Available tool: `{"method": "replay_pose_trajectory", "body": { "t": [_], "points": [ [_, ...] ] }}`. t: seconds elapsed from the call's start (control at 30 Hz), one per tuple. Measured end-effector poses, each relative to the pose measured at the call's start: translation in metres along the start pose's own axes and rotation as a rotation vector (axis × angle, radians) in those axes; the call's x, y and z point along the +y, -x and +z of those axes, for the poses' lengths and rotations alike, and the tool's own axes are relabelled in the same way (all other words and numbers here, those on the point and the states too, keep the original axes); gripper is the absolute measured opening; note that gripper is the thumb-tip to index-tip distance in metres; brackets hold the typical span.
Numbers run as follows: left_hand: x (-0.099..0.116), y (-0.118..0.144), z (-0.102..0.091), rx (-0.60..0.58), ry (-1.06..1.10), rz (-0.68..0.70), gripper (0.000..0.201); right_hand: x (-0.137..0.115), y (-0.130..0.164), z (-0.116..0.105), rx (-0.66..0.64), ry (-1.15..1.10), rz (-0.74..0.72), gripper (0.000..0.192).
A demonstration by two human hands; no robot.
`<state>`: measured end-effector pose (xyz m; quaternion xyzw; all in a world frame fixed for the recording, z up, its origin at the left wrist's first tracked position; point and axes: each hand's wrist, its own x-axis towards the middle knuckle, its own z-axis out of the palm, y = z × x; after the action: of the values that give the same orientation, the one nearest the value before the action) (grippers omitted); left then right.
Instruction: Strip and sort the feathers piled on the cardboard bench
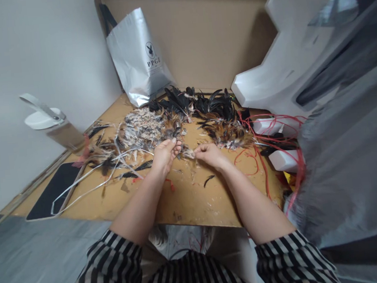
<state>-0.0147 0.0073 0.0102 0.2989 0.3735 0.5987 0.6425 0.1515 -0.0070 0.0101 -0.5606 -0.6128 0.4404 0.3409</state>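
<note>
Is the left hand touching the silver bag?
No, the left hand is at the feathers, apart from the silver bag behind them.

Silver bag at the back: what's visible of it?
The silver bag looks like shiny, foil-like sheet, slightly creased. It carries a black rabbit-head emblem in an oval, with PPGZ printed below. A dark strap shows at its upper left, perhaps its handle. It stands tilted on the table, its base by the black feathers; whether they touch is unclear. The left hand and right hand are clear of it.
</note>
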Motion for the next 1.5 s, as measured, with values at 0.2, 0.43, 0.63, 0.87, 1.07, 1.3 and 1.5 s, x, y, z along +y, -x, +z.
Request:
{"method": "replay_pose_trajectory", "body": {
  "t": [0.2, 0.43, 0.63, 0.87, 1.07, 1.3, 1.5],
  "points": [
    [0.003, 0.000, -0.002, 0.031, 0.068, -0.016, 0.005, -0.001, 0.002, -0.016, -0.235, -0.602, 0.061, 0.023],
    [0.002, -0.003, -0.005, 0.047, 0.060, -0.026, 0.005, 0.012, -0.006, -0.012, 0.069, 0.084, 0.053, 0.017],
    [0.002, -0.001, -0.005, 0.049, 0.033, 0.018, 0.009, 0.010, -0.006, -0.019, 0.328, 0.291, -0.177, 0.024],
    [0.003, 0.002, 0.000, 0.051, -0.031, 0.064, 0.012, 0.009, -0.003, -0.005, 0.249, 0.449, -0.180, 0.021],
    [0.001, 0.004, 0.004, 0.042, -0.057, 0.046, 0.013, 0.004, -0.002, 0.009, 0.217, 0.500, -0.108, 0.014],
    [0.000, 0.005, 0.005, 0.007, -0.049, 0.008, 0.013, 0.001, -0.004, 0.003, 0.203, -0.203, 0.010, 0.022],
    [-0.001, 0.007, 0.006, -0.024, -0.046, -0.018, 0.011, 0.006, -0.004, 0.007, 0.254, 0.239, -0.102, 0.019]
  ]
}}
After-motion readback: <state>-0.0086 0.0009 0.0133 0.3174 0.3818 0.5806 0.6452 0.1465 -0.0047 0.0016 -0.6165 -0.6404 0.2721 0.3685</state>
